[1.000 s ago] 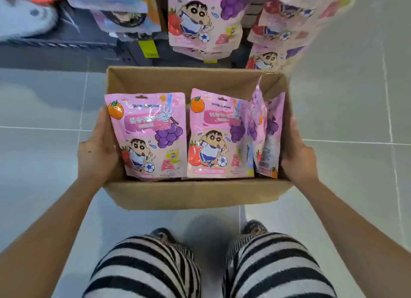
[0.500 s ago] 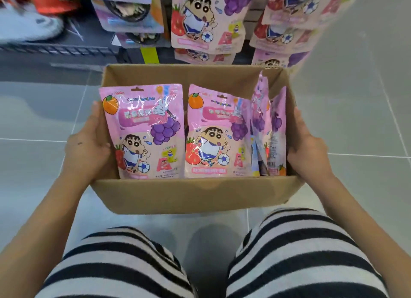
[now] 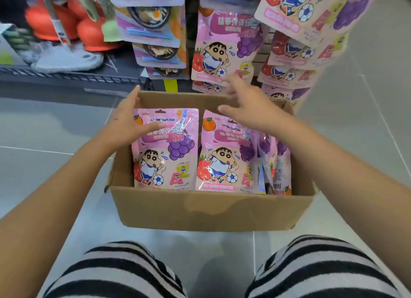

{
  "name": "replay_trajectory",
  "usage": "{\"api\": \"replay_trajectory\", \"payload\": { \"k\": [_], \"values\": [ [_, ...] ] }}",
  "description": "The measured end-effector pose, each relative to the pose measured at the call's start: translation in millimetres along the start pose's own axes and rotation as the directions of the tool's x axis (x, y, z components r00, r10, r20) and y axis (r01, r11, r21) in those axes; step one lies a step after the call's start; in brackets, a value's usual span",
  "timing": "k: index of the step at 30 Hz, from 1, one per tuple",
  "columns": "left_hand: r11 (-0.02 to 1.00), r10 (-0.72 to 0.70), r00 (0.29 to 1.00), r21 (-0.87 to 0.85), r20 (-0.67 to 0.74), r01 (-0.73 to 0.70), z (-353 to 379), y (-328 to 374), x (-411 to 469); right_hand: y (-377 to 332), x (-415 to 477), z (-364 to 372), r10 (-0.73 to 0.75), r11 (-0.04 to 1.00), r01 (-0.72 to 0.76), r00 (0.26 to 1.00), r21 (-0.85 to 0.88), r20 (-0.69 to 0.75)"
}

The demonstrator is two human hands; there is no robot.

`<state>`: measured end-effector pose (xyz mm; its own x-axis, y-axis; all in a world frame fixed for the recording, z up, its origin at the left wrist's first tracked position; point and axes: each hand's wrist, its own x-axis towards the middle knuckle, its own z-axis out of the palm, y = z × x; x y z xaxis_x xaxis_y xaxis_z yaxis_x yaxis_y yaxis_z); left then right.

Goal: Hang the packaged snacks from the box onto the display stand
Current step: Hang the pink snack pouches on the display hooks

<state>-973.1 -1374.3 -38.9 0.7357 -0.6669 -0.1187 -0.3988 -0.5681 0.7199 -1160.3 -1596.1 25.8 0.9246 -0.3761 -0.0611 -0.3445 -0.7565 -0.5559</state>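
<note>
An open cardboard box (image 3: 206, 210) sits on the grey floor in front of my knees. Inside it lie pink snack packs with a cartoon boy: one at the left (image 3: 165, 151), one in the middle (image 3: 224, 159), and several standing on edge at the right (image 3: 274, 164). My left hand (image 3: 127, 122) hovers open over the box's left wall, its thumb above the left pack. My right hand (image 3: 244, 104) is open with spread fingers above the box's far edge. Neither hand holds anything. The display stand (image 3: 222, 42) behind the box carries the same pink packs.
More pink packs (image 3: 298, 53) hang on the stand's right side, close above the box. Purple bowl-picture packs (image 3: 153, 26) hang to the left. A dark low shelf (image 3: 66, 75) holds red and grey items. My striped trouser legs (image 3: 115, 273) fill the bottom.
Both hands let go of the box's side walls and moved up and inward over it. The box now rests on the floor, and the view has dropped closer to the stand.
</note>
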Motion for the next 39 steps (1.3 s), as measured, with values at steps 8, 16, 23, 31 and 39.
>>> {"api": "replay_trajectory", "payload": {
  "k": [8,16,23,31,39],
  "values": [
    [0.914,0.060,0.997,0.398,0.055,-0.077,-10.4,-13.4,14.2,68.3,31.2,52.2,0.378,0.919,-0.394,0.869,-0.014,0.318],
    [0.955,-0.003,0.993,0.294,0.122,-0.033,-18.4,-22.6,5.7,94.5,22.2,41.6,0.415,0.910,-0.395,0.867,-0.129,0.274],
    [0.997,0.040,0.998,0.063,0.042,-0.043,-24.4,-26.1,3.6,99.6,15.9,11.8,0.342,0.930,-0.366,0.896,0.035,0.285],
    [0.959,-0.106,0.994,-0.264,0.012,0.105,-16.3,-23.4,-12.0,92.1,3.1,-10.5,0.410,0.788,-0.436,0.898,0.435,0.158],
    [0.848,-0.182,0.983,-0.509,-0.019,0.147,-0.4,-16.4,-19.2,104.4,-12.0,30.2,0.389,0.355,-0.464,0.863,0.812,0.323]
  ]
}}
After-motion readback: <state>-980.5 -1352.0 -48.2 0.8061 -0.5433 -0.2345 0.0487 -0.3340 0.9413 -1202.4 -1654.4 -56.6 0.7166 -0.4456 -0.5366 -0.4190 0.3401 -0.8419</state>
